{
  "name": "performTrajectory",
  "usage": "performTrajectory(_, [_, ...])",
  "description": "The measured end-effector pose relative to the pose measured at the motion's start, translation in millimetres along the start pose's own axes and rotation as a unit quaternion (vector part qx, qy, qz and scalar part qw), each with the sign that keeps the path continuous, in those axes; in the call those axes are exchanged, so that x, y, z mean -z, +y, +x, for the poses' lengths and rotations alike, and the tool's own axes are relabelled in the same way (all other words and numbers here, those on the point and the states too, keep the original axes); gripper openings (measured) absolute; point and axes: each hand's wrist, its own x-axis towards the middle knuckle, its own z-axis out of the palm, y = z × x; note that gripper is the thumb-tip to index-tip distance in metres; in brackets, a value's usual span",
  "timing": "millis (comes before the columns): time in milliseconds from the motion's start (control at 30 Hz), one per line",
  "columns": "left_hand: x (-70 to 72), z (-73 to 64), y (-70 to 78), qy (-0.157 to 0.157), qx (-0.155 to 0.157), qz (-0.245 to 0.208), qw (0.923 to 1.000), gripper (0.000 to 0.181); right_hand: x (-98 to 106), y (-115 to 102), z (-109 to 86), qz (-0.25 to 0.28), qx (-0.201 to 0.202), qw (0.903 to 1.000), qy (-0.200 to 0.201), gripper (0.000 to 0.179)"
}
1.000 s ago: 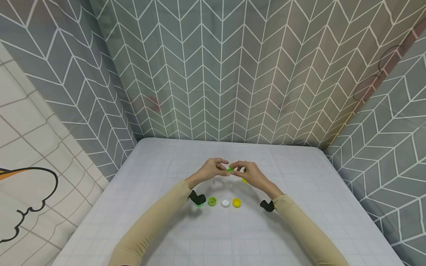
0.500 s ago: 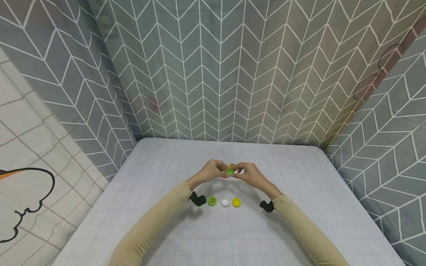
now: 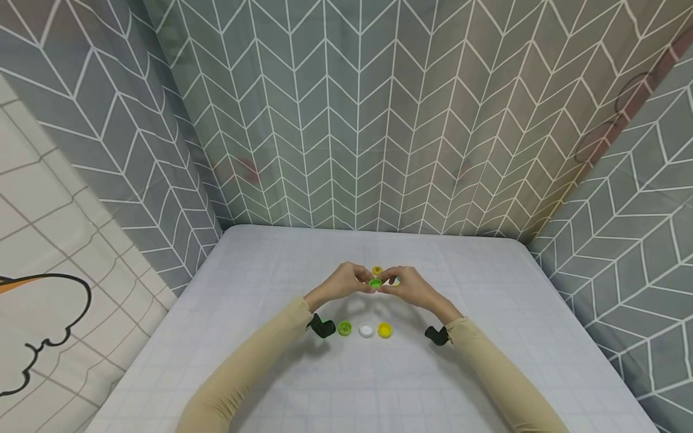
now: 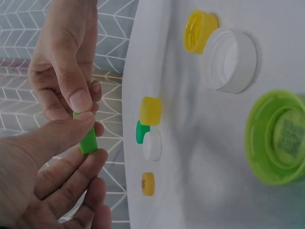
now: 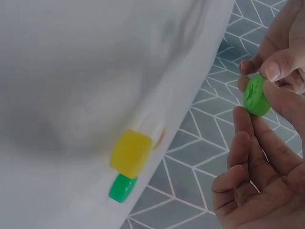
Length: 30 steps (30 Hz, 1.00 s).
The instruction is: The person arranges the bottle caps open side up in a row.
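Observation:
Above the far half of the table, my left hand (image 3: 346,281) and right hand (image 3: 411,285) meet at a small green bottle cap (image 3: 376,282). Thumb and fingers of each hand pinch its edge from opposite sides. In the left wrist view the cap (image 4: 88,141) appears edge-on. Its printed flat face shows in the right wrist view, where the cap (image 5: 256,98) stands between the fingertips. Behind the hands a yellow cap (image 3: 377,270) lies on the table. A larger yellow cap (image 5: 131,153) and a dark green cap (image 5: 123,188) lie close together, partly hidden by my right hand in the head view.
Nearer me, a lime-green cap (image 3: 344,328), a white cap (image 3: 366,330) and a yellow cap (image 3: 385,329) form a row on the white tablecloth (image 3: 346,385). Another white cap (image 4: 152,145) lies in the far group. Patterned curtains (image 3: 357,120) hang around the table.
The green cap between my hands has turned from a tilted edge-on position to show a round side to the head view. Both hands have come slightly nearer, uncovering the far yellow cap.

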Motion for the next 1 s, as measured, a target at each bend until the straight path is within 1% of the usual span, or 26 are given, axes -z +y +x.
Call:
performTrajectory(167, [-4.1,-1.3,10.7,0.003,-0.011,0.011,0.9999,0.027,10.1,-2.2,-5.9,0.002,0.0,0.9999,-0.016,0.026])
performTrajectory(333, [-11.2,-8.0,29.0,0.009,-0.041,0.029,0.9987,0.026,27.1,-11.4,-15.8,-0.003,0.014,0.9988,-0.047,0.025])
performTrajectory(467, [-17.9,-13.0,45.1,0.029,-0.074,0.064,0.9948,0.024,40.4,-19.5,-25.5,-0.009,0.028,0.9979,-0.057,0.022])
performTrajectory(533, [-22.3,-15.0,52.4,0.038,-0.082,0.083,0.9924,0.024,45.6,-21.1,-31.5,-0.01,0.028,0.9976,-0.063,0.02])
performTrajectory(600, [-27.9,-16.0,57.4,0.043,-0.081,0.106,0.9902,0.027,49.5,-22.2,-37.3,-0.01,0.023,0.997,-0.073,0.019])
performTrajectory(700, [-36.4,-17.5,61.8,0.048,-0.079,0.134,0.9866,0.029,52.9,-21.8,-44.1,-0.016,0.022,0.9956,-0.09,0.019])
performTrajectory(800, [-44.5,-18.6,63.7,0.051,-0.083,0.154,0.9833,0.03,54.1,-21.4,-48.4,-0.031,0.022,0.9938,-0.104,0.02])
performTrajectory(900, [-52.1,-20.6,63.2,0.039,-0.083,0.158,0.9831,0.029,52.4,-18.9,-51.9,-0.041,0.019,0.9911,-0.125,0.022])
performTrajectory(1000, [-58.8,-21.8,61.5,0.027,-0.083,0.171,0.9815,0.029,49.9,-16.6,-55.2,-0.039,0.012,0.9883,-0.147,0.022])
